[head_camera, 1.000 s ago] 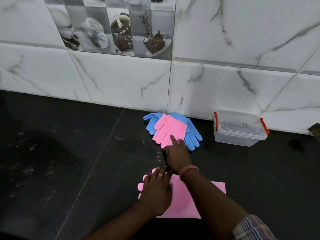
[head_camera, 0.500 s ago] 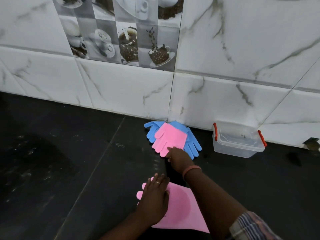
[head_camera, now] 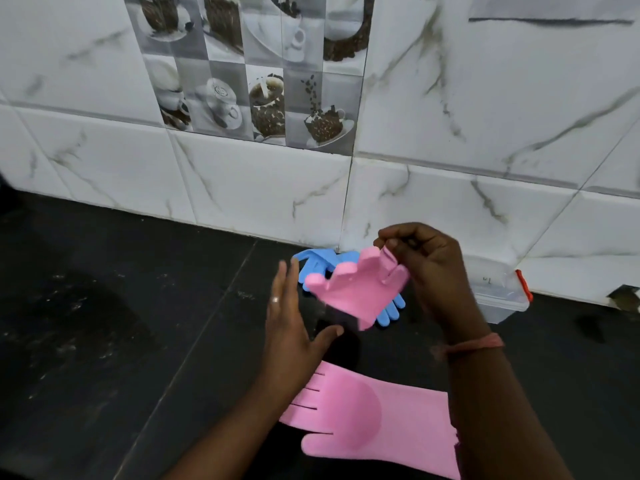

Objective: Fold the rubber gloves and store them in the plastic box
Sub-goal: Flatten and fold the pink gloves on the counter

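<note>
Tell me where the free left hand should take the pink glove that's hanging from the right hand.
Probably at the cuff end, the low edge of the hanging pink glove. The right hand pinches it by the fingertips, so the cuff dangles free. The left hand, open and just left of it, can come from the left and pinch that edge, thumb underneath.

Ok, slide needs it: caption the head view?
Right hand lifts a pink glove near the plastic box.

The right hand (head_camera: pixel 427 268) is lifting up, its curled fingers (head_camera: pixel 391 242) pinching a pink rubber glove (head_camera: pixel 356 292). The left hand (head_camera: pixel 289 327) is hovering open, fingers straight, palm facing right.
</note>
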The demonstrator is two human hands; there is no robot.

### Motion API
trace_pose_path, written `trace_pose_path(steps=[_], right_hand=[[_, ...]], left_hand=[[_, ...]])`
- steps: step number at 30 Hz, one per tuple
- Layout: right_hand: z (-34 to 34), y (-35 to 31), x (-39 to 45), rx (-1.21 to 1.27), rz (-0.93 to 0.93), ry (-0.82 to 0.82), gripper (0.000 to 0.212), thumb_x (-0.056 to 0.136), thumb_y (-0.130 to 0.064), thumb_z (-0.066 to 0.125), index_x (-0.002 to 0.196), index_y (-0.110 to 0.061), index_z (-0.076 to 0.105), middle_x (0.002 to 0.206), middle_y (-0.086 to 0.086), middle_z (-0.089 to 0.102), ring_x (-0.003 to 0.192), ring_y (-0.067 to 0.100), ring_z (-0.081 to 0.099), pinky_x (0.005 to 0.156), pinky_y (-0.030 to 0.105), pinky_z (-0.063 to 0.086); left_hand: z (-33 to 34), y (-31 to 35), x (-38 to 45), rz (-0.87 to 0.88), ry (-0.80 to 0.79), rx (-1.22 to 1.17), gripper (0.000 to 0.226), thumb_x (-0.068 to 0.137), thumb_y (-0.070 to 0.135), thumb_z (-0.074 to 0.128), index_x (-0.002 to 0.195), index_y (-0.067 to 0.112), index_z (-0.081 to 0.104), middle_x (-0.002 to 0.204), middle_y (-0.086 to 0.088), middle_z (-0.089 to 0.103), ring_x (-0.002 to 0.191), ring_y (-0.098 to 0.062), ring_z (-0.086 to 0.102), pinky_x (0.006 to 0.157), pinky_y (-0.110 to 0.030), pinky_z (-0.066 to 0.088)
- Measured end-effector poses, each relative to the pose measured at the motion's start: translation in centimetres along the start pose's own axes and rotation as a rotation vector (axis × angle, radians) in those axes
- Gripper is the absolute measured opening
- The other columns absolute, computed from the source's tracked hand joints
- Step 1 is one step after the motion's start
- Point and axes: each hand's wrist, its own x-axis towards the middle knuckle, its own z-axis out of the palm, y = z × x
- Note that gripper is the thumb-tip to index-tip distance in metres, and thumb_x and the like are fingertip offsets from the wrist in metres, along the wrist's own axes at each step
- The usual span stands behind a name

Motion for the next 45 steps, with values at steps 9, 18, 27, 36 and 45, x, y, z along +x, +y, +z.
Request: trace_pose_path(steps=[9, 18, 27, 36, 45], right_hand=[[0.5, 1.5, -1.4, 0.238, 0.452, 0.102, 0.024, 0.090, -0.031, 0.070, 0.105, -0.012, 0.073, 0.104, 0.013, 0.076, 0.097, 0.029, 0.071, 0.090, 0.038, 0.058], [-3.4, 10.4, -13.1, 0.243, 1.009, -0.407, 0.054, 0.088, -0.047, 0.066, 0.127, -0.011, 0.064, 0.127, 0.015, 0.067, 0.121, 0.035, 0.062, 0.106, 0.057, 0.044], [-7.5, 8.4, -12.5, 0.348, 0.968, -0.365, 0.045, 0.086, -0.010, 0.068, 0.131, -0.007, 0.061, 0.130, 0.023, 0.063, 0.104, 0.035, 0.065, 0.090, 0.046, 0.055], [-8.5, 12.0, -17.1, 0.845, 1.182, 0.106, 0.082, 0.089, -0.067, 0.050, 0.137, -0.001, 0.056, 0.143, 0.024, 0.052, 0.135, 0.044, 0.045, 0.114, 0.061, 0.030], [-8.4, 12.9, -16.7, 0.197, 1.083, 0.065, 0.030, 0.087, 0.007, 0.064, 0.117, 0.001, 0.065, 0.109, 0.024, 0.073, 0.093, 0.036, 0.071, 0.081, 0.044, 0.060]], left_hand=[[2.0, 5.4, 0.3, -0.482, -0.256, -0.635, 0.048, 0.081, 0.046, 0.080, 0.123, 0.027, 0.069, 0.114, 0.000, 0.078, 0.112, -0.026, 0.071, 0.100, -0.051, 0.056], [5.2, 0.2, -3.0, -1.173, -0.022, -1.556, 0.045, 0.101, 0.029, 0.058, 0.140, 0.006, 0.057, 0.127, -0.021, 0.071, 0.122, -0.037, 0.063, 0.096, -0.055, 0.050], [2.5, -2.8, -3.8, -1.044, -0.024, -1.727, 0.097, 0.077, 0.086, 0.048, 0.135, 0.009, 0.062, 0.137, -0.017, 0.066, 0.133, -0.036, 0.055, 0.116, -0.052, 0.035], [2.2, -5.2, -5.5, -1.132, -0.376, -1.661, 0.070, 0.095, 0.053, 0.056, 0.150, 0.011, 0.049, 0.148, -0.018, 0.056, 0.136, -0.040, 0.052, 0.115, -0.063, 0.035], [0.7, -5.0, -6.1, -1.069, -0.437, -1.504, 0.057, 0.098, 0.045, 0.057, 0.148, 0.017, 0.055, 0.151, -0.011, 0.052, 0.147, -0.035, 0.040, 0.121, -0.063, 0.023]])
